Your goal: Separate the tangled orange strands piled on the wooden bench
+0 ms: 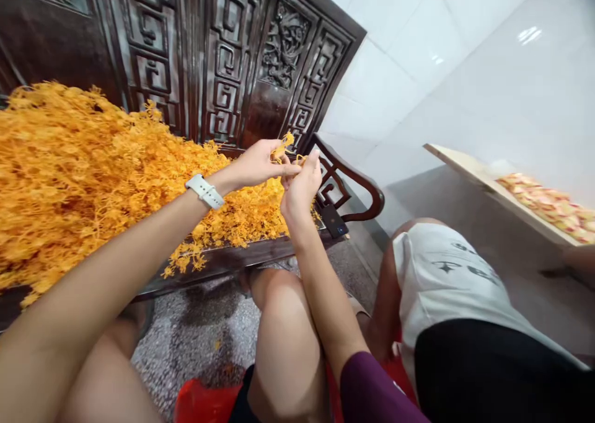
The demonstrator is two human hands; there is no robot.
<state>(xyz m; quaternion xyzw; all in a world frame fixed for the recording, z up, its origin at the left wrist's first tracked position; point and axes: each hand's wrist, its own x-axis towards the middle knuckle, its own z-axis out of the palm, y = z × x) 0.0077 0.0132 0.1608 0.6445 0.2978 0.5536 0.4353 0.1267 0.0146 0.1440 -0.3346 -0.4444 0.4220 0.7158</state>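
My left hand (258,162), with a pale watch band on the wrist, is closed in a pinch on a small orange stringy piece (287,140) with frilled ends. Touching it, my right hand (303,184) has its fingers curled up around part of the same orange material, its thumb pointing upward. Exactly how the strands pass between the fingers is hidden. Below and to the left of both hands, a large heap of similar orange frilly pieces (93,181) covers the seat of a dark carved wooden bench (260,249).
The bench's carved back (186,57) rises behind the heap, and its curved armrest (372,193) is right of my hands. A dark phone-like object (333,221) lies at the seat's end. At right sit a person in white shorts (446,274) and a board (502,190) bearing pink-yellow pieces.
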